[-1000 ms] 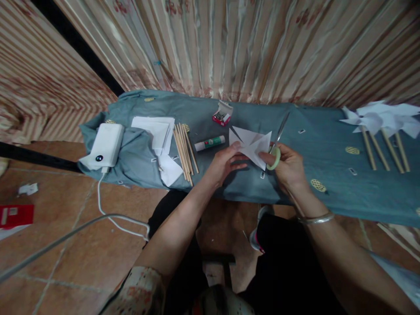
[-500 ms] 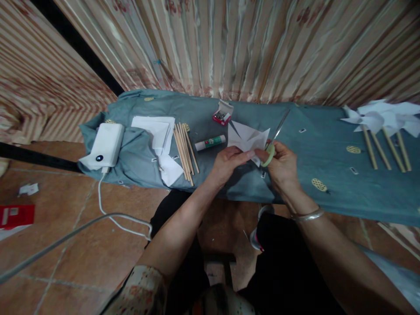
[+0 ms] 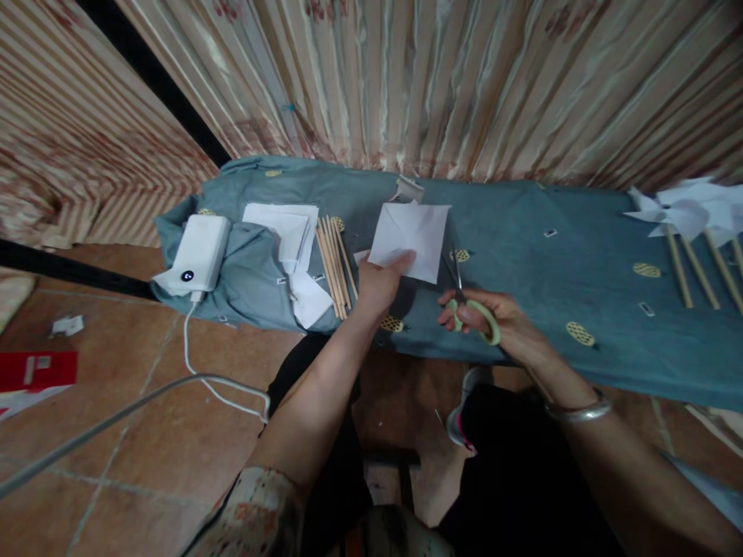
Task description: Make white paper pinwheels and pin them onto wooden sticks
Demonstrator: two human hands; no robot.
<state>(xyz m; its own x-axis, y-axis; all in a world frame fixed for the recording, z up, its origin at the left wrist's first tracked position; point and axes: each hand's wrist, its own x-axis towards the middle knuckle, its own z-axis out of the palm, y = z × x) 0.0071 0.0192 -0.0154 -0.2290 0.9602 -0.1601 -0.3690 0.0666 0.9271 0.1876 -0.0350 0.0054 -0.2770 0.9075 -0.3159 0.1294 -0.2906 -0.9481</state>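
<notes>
My left hand [image 3: 380, 280] pinches the lower edge of a white creased square of paper [image 3: 411, 237] and holds it up flat above the blue cloth [image 3: 522, 255]. My right hand [image 3: 493, 319] is closed around the green handles of a pair of scissors [image 3: 464, 298], whose blades point up toward the paper's lower right corner. The blades sit just beside the paper's edge, and I cannot tell whether they touch it.
Left of my hands lie a bundle of wooden sticks [image 3: 334, 263], loose white paper sheets [image 3: 285, 232] and a white power bank [image 3: 198, 254] with a cable hanging to the floor. Paper pinwheels on sticks [image 3: 693, 232] rest at the far right. A striped curtain [image 3: 406, 85] hangs behind.
The folded paper has been opened out into a flat square and raised in my left hand. My right hand with the scissors has moved down and away from the paper.
</notes>
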